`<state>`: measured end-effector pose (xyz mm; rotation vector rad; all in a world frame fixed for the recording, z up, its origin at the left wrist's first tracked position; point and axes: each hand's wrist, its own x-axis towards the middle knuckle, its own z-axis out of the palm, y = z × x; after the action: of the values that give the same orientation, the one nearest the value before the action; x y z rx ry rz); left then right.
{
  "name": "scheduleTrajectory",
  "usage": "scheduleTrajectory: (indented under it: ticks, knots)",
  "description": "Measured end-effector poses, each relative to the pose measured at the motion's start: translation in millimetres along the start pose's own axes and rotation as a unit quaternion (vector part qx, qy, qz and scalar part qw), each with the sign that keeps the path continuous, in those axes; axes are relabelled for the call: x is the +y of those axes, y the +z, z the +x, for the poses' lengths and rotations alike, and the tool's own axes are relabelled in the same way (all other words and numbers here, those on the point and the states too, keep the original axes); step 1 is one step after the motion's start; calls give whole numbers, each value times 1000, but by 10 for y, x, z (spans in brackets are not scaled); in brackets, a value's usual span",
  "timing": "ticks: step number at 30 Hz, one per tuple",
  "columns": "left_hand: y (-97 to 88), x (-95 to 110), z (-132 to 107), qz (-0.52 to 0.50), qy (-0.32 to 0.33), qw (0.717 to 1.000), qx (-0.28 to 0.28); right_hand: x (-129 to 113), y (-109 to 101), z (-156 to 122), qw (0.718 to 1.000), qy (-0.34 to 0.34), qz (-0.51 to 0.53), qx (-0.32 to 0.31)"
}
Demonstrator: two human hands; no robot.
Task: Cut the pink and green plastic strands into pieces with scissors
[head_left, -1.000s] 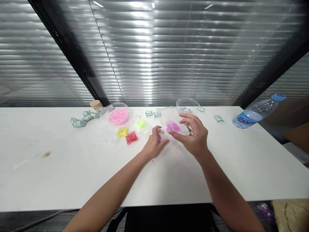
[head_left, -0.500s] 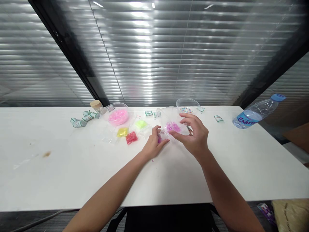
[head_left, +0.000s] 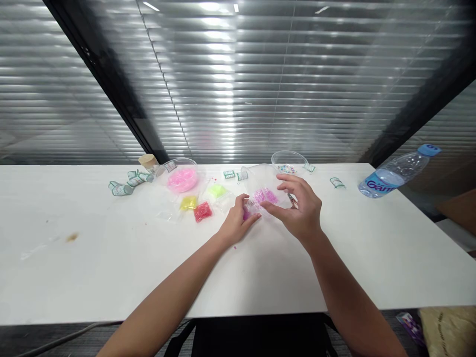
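My left hand (head_left: 238, 217) is curled round a small clear jar (head_left: 246, 214) with purple bits in it, resting at the table top. Against the jar's mouth leans a larger clear plastic container (head_left: 256, 174), tilted toward it, with purple beads (head_left: 268, 196) lying inside. My right hand (head_left: 300, 203) grips this container from the right, thumb at the near side and fingers arched over the far side. The container's exact shape is hard to make out. A metal-tipped tool (head_left: 292, 200) shows partly behind the right hand.
Left of my hands lie bags of red (head_left: 203, 211), yellow (head_left: 189, 203) and lime beads (head_left: 217, 190). A clear bowl with pink beads (head_left: 183, 179) stands behind them, near a cork-topped jar (head_left: 148, 161). Small labelled jars (head_left: 121, 188) lie about. A water bottle (head_left: 394, 173) leans at right.
The purple beads in the tilted container have spread a little toward the small jar. Both hands stay nearly where they were.
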<state>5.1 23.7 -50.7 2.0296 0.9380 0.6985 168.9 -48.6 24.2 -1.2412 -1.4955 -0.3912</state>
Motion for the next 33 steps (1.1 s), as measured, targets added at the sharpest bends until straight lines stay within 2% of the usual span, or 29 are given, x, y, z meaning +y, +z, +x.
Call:
scheduleTrajectory:
  ticks: [33]
  knots:
    - [-4,-2,9,-25,0,1000,-11,-9,5,1,1000,-14,-6,6]
